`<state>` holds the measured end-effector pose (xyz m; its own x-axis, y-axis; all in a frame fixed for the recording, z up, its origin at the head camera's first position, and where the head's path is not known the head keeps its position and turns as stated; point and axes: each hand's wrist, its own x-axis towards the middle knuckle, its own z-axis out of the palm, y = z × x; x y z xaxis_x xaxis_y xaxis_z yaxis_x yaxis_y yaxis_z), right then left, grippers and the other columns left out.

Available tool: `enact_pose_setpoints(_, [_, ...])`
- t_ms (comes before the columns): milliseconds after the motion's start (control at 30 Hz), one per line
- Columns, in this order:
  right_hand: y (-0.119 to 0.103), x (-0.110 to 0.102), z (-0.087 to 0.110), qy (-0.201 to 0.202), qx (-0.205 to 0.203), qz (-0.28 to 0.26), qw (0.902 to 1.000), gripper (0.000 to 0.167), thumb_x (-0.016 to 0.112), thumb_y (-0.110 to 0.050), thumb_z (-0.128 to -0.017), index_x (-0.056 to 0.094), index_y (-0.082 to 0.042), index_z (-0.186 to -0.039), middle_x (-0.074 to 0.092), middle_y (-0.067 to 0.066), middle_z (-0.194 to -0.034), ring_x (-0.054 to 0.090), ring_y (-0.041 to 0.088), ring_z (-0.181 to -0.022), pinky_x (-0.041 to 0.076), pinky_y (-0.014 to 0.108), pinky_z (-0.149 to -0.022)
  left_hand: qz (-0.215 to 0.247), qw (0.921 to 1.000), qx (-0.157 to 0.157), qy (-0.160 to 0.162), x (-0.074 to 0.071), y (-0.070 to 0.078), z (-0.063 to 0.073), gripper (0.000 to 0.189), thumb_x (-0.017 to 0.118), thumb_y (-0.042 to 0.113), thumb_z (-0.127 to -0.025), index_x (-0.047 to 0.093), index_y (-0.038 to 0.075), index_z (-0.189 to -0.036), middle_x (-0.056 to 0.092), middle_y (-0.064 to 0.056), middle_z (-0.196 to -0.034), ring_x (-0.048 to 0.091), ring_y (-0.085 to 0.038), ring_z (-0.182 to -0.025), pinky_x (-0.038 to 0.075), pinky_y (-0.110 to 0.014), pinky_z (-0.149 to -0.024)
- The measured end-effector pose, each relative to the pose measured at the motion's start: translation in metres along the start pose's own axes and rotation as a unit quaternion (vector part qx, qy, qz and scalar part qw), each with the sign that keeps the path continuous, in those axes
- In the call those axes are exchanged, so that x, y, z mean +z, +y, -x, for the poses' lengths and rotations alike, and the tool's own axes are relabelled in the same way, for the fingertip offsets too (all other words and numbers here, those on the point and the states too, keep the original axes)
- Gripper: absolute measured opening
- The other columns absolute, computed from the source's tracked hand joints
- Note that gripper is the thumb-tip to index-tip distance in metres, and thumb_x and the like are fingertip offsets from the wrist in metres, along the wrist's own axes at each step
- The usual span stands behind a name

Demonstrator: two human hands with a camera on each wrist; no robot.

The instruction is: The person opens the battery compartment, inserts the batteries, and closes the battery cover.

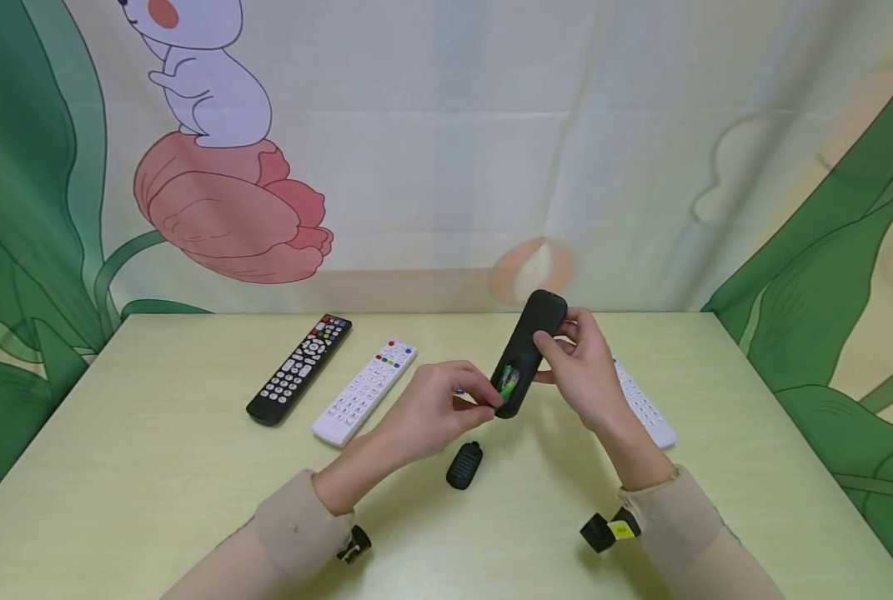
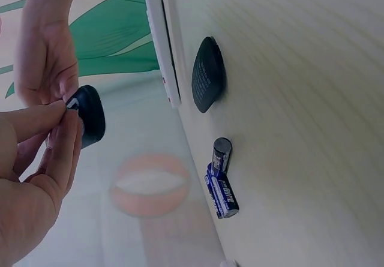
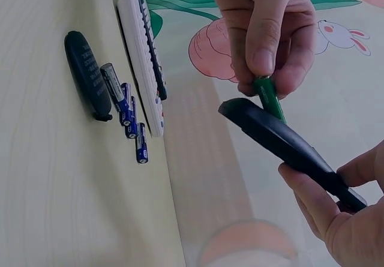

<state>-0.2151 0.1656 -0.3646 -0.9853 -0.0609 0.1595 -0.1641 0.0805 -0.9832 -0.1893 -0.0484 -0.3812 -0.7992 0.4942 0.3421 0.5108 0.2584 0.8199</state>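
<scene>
Head view: left hand (image 1: 442, 408) mostly blocks blue batteries (image 2: 225, 194) on bench (image 1: 153, 467). It pinches green battery (image 3: 270, 99) at black remote (image 1: 530, 337), gripped above bench by right hand (image 1: 584, 371). Right forearm (image 1: 634, 450) partly hides white remote (image 1: 649, 410).

I can't pin the room type: indoors by the look, tabletop setup. Pale table (image 1: 153, 467) in front of a big cloth (image 1: 446, 167) with soft folds, printed with a cartoon rabbit (image 1: 217, 100), red flower (image 1: 228, 212) and huge green leaves (image 1: 11, 183). Cloth fills my background, so the room beyond is hidden.
</scene>
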Motion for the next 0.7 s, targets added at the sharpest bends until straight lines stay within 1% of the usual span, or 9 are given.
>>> enact_pose_setpoints(133, [0.0003,0.0009,0.0003,-0.005,0.0,-0.005,1.0,0.041,0.056,-0.004,-0.104,0.035,0.008,-0.137,0.054,0.027,-0.13,0.067,0.027,-0.106,0.063,0.04,-0.073,-0.004,1.0,0.0,-0.002,0.0009,-0.0005,0.0005,0.013,0.078,-0.01,-0.085,0.077,0.001,-0.093,0.07,-0.003,-0.096,0.069,-0.013,-0.086,0.061,-0.026,-0.075])
enact_pose_setpoints(233, [0.0004,0.002,0.0004,-0.007,-0.001,-0.007,0.9999,0.04,0.056,-0.004,-0.104,0.035,0.009,-0.136,0.054,0.027,-0.129,0.067,0.028,-0.106,0.063,0.04,-0.072,-0.019,0.9998,0.005,0.0,0.0011,-0.0003,0.001,0.013,0.078,-0.009,-0.085,0.077,0.002,-0.093,0.07,-0.003,-0.095,0.068,-0.012,-0.084,0.06,-0.024,-0.073])
enact_pose_setpoints(333, [0.0006,0.003,0.0007,-0.009,-0.001,-0.01,0.9999,0.04,0.056,-0.003,-0.104,0.036,0.009,-0.136,0.055,0.027,-0.129,0.067,0.028,-0.106,0.063,0.041,-0.072,-0.042,0.9989,0.02,0.005,0.0013,-0.001,0.0008,0.014,0.079,-0.008,-0.085,0.076,0.003,-0.094,0.07,-0.003,-0.094,0.068,-0.012,-0.082,0.059,-0.023,-0.071])
enact_pose_setpoints(400, [0.0005,0.0033,0.0012,-0.011,0.0,-0.011,0.9999,0.039,0.056,-0.004,-0.104,0.036,0.008,-0.136,0.055,0.027,-0.129,0.066,0.029,-0.106,0.063,0.041,-0.072,-0.063,0.9974,0.032,0.015,0.0019,-0.0016,0.0005,0.017,0.08,-0.007,-0.084,0.074,0.003,-0.097,0.069,-0.004,-0.095,0.067,-0.015,-0.082,0.059,-0.025,-0.07])
enact_pose_setpoints(467, [0.0002,0.0033,0.0019,-0.013,0.0,-0.01,0.9999,0.039,0.055,-0.003,-0.104,0.036,0.008,-0.136,0.055,0.027,-0.129,0.066,0.03,-0.106,0.063,0.041,-0.073,-0.077,0.996,0.036,0.026,0.0023,-0.0024,0.0004,0.025,0.082,-0.005,-0.083,0.071,0.003,-0.103,0.066,-0.006,-0.097,0.065,-0.018,-0.085,0.059,-0.027,-0.071])
enact_pose_setpoints(533, [-0.0003,0.003,0.0025,-0.015,0.0,-0.009,0.9999,0.039,0.055,-0.003,-0.104,0.035,0.008,-0.136,0.054,0.028,-0.129,0.066,0.03,-0.107,0.063,0.041,-0.073,-0.078,0.9958,0.029,0.037,0.0028,-0.0031,0.0004,0.037,0.084,-0.004,-0.082,0.067,0.002,-0.114,0.064,-0.009,-0.102,0.062,-0.021,-0.09,0.06,-0.031,-0.073])
enact_pose_setpoints(600, [-0.0009,0.0026,0.0029,-0.016,-0.001,-0.008,0.9998,0.039,0.054,-0.003,-0.104,0.035,0.008,-0.137,0.054,0.028,-0.129,0.066,0.031,-0.107,0.063,0.041,-0.073,-0.067,0.9968,0.016,0.042,0.003,-0.0039,0.0006,0.05,0.084,-0.003,-0.082,0.062,0.001,-0.126,0.061,-0.012,-0.108,0.06,-0.023,-0.095,0.061,-0.034,-0.077])
enact_pose_setpoints(700, [-0.0011,0.0024,0.0028,-0.019,-0.002,-0.006,0.9998,0.039,0.055,-0.003,-0.104,0.035,0.008,-0.137,0.055,0.028,-0.129,0.066,0.031,-0.106,0.063,0.041,-0.073,-0.028,0.9989,-0.01,0.037,0.0036,-0.0054,0.0007,0.064,0.084,-0.004,-0.082,0.054,-0.001,-0.139,0.058,-0.015,-0.116,0.061,-0.025,-0.102,0.061,-0.035,-0.081])
